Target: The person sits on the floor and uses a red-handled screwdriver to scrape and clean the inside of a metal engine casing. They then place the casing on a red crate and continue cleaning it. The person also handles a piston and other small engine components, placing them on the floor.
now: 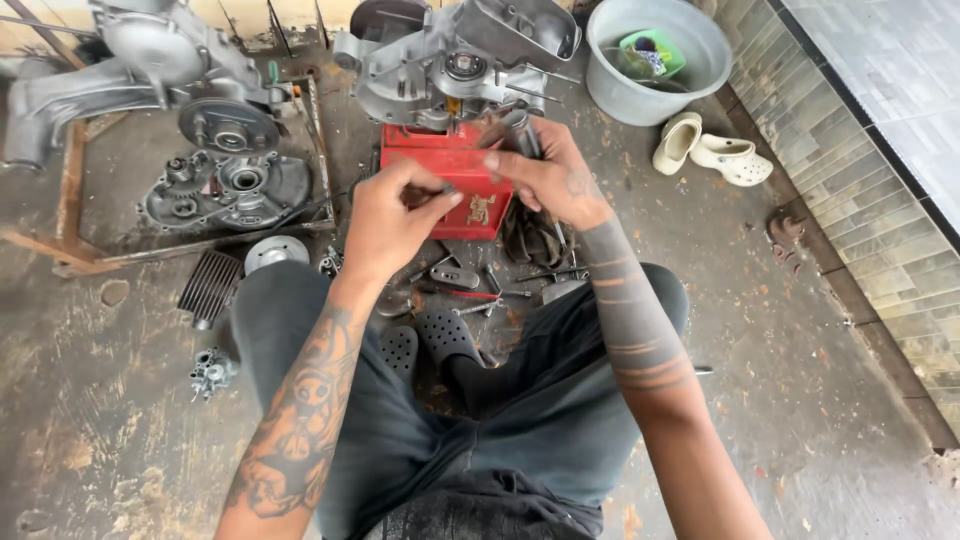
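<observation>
I sit on a concrete floor with my knees apart. My left hand [392, 215] and my right hand [545, 175] meet in front of me, above a red metal box [452, 165]. The fingertips of both hands pinch a small dark metal part [447, 190] between them; its exact shape is too small to tell. My right hand also wraps a grey metal rod-like piece [522, 132]. A grey engine casing [455, 60] rests on top of the red box, just beyond my hands.
A second engine block [150, 60] and an open crankcase half [225, 190] sit on a rusty frame at left. Loose tools and small parts [470, 285] lie between my feet. A finned cylinder [208, 287], a grey bucket [655, 60] and cream clogs [712, 150] stand around.
</observation>
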